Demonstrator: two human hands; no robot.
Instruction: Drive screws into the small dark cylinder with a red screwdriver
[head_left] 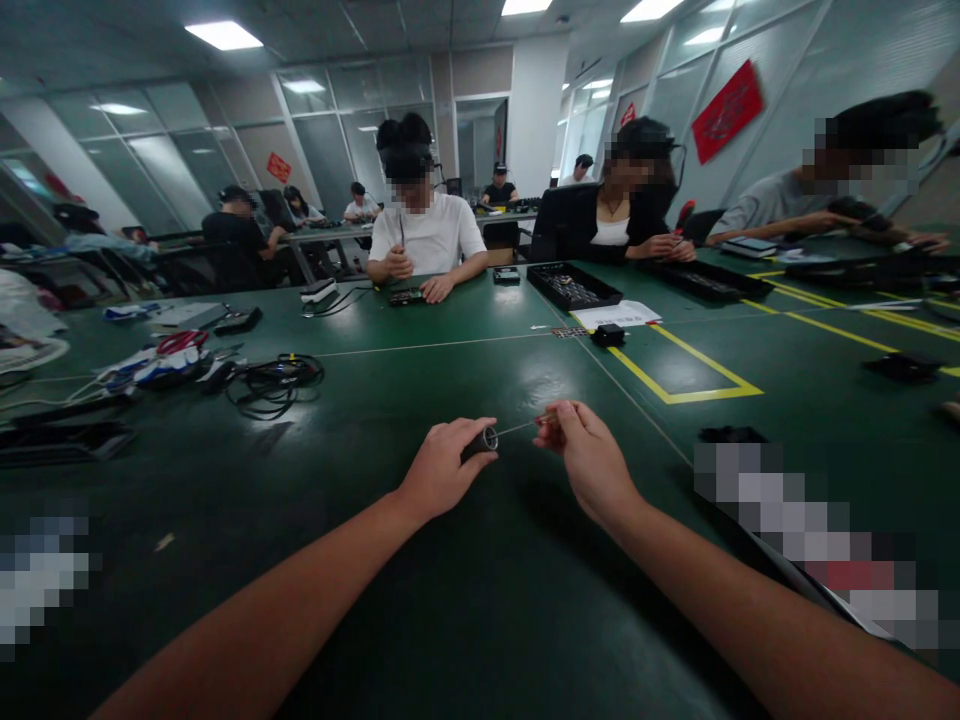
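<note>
A short dark cylinder [486,441] with a pale rim around its open end is wrapped in the fingers of my left hand [439,468], just above the green table. Between the fingertips of my right hand [589,455] is one end of a thin metal rod [517,429]. From there the rod runs left to the cylinder's open end, and its tip seems to be inside the opening. My right fingers are closed and hide the rod's near end, so its exact kind cannot be made out.
Coiled black cables [277,382] lie on the green table [360,600] at left. A small black block [608,335] sits beyond my right hand, near yellow tape [709,397]. Farther off is a black parts tray [574,288]. Several people work across the table.
</note>
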